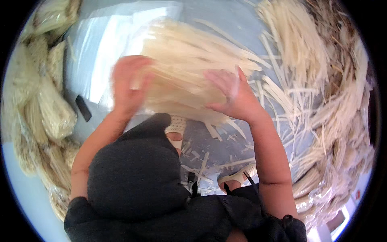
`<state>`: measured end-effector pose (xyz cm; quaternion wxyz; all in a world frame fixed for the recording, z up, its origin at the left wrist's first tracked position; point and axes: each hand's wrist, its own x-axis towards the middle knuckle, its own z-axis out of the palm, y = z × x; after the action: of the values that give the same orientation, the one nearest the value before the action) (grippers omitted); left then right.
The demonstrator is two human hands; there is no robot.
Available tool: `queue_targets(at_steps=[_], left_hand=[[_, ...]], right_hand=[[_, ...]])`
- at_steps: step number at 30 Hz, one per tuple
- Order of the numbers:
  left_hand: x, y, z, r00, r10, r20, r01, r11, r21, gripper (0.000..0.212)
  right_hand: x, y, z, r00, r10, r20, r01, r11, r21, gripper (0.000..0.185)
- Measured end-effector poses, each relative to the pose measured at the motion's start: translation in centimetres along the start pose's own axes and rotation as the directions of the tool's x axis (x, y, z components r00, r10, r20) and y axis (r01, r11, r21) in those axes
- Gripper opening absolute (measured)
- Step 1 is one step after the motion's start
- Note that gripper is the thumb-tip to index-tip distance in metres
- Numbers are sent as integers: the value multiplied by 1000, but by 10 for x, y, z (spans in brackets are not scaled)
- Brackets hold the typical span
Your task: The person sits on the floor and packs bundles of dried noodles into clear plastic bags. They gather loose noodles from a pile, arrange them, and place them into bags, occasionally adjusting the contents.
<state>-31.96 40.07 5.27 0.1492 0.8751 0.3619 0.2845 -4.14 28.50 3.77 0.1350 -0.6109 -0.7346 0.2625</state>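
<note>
A large loose bundle of pale flat strips (193, 51) lies across the floor in front of me, spread wider toward the right. My left hand (130, 81) is at its left end, blurred by motion, and whether its fingers grip any strips is unclear. Over the bundle's right part is my right hand (234, 95), its fingers and thumb spread with nothing seen between them. Whether it touches the strips cannot be made out. Shiny clear plastic sheeting (102, 69) shows beyond my left hand, by the bundle's left end.
Plastic-wrapped bundles (57, 109) are piled along the left, near a small black block (83, 108). A heap of loose strips (299, 45) lies at the upper right, with wrapped bundles (326, 187) lower down. Scraps (196, 155) litter the floor around my sandalled feet (175, 127).
</note>
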Motion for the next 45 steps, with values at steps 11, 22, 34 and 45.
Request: queue_targets(at_steps=[11,22,34,45], left_hand=[[-34,-82,26,547,-793,269,833,482,-271,68],[52,-103,42,976,-172,136,105,911,400,51],[32,-13,84,883,-83,461,-163,868,468,54],[21,-11,84,873,-94,478,-128,902,411,49]], right_hand=[[4,34,67,798,552,-244,-232,654,720,69],[-39,123,37,508,837,-206,-387,435,813,56],[-120,169,39,746,519,-417,-617,774,-140,106],[-138,213,-4,584,746,-319,-763,639,99,55]])
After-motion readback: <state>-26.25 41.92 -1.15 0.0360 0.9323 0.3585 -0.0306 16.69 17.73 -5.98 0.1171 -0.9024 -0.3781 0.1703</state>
